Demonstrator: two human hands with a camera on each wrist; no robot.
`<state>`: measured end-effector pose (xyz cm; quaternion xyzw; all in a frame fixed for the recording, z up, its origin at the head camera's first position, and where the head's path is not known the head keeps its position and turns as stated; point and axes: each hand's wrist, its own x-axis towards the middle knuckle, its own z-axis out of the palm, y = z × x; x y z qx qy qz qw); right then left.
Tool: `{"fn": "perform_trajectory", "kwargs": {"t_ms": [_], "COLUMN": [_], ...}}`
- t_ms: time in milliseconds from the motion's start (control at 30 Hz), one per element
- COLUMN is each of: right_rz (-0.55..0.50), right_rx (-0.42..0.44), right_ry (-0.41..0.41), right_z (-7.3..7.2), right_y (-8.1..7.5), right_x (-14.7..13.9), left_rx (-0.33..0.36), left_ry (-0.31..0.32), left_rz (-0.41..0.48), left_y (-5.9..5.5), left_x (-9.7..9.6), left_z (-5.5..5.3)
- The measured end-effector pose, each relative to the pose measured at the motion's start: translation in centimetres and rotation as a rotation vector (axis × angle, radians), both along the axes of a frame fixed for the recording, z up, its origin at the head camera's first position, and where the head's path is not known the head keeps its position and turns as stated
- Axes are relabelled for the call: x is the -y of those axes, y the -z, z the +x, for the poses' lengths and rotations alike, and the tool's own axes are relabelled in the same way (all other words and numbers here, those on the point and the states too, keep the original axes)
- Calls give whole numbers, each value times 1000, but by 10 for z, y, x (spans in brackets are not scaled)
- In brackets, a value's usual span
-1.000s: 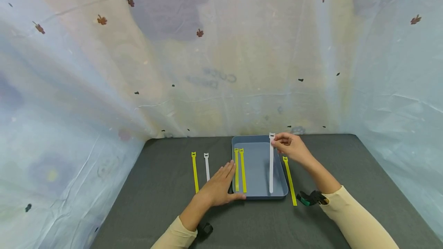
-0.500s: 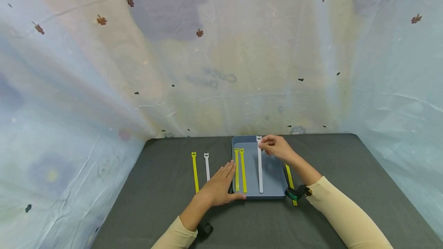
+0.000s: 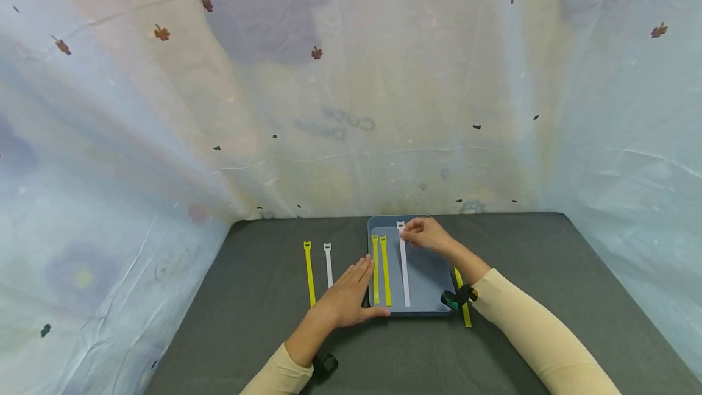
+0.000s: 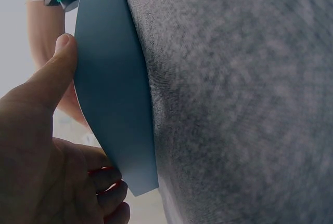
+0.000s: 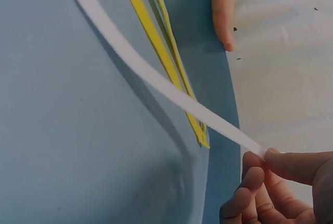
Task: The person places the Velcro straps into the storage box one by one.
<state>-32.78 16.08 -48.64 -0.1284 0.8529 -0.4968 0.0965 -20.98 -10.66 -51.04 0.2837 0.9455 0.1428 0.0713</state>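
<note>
My right hand point(image 3: 428, 233) pinches a white cable tie point(image 3: 404, 267) near its slotted head, between thumb and fingers. In the right wrist view the white cable tie point(image 5: 161, 83) slopes down from the fingertips, its rounded end at or near the floor of the blue-grey tray point(image 5: 78, 146). Two yellow cable ties point(image 3: 386, 273) lie side by side along the left of the tray point(image 3: 433, 273). My left hand point(image 3: 345, 297) rests against the tray's front left corner, fingers along the left side and thumb at the front edge. In the left wrist view, the thumb touches the tray's rim point(image 4: 112, 78).
Left of the tray, a yellow cable tie point(image 3: 309, 270) and a white one point(image 3: 328, 261) lie on the dark grey cloth point(image 3: 263, 297), partly behind my left hand. Another yellow cable tie point(image 3: 467, 316) lies right of the tray, under my right wrist. A patterned curtain point(image 3: 351, 108) hangs behind.
My right hand has carried the white cable tie leftward across the tray and slightly lower, towards the two yellow ones. The left hand has stayed in place.
</note>
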Motion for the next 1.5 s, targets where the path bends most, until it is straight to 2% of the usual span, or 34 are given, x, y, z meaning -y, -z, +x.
{"fn": "perform_trajectory", "kwargs": {"t_ms": [300,700,1067,1333,1500], "right_rz": [30,53,122,171,166], "right_rx": [59,95,92,79,77], "right_ry": [17,25,33,27,33], "right_z": [-7,-12,-16,-17,-18], "right_y": [9,16,26,27,28], "right_x": [8,20,23,25,27], "left_rx": [3,-2,-4,1,-2], "left_ry": [-2,12,12,12,17], "left_rz": [-8,-17,-25,-25,-23], "left_y": [1,1,2,1,1], "left_x": [-1,0,1,1,2], "left_z": [-1,-1,-2,-1,-2]}}
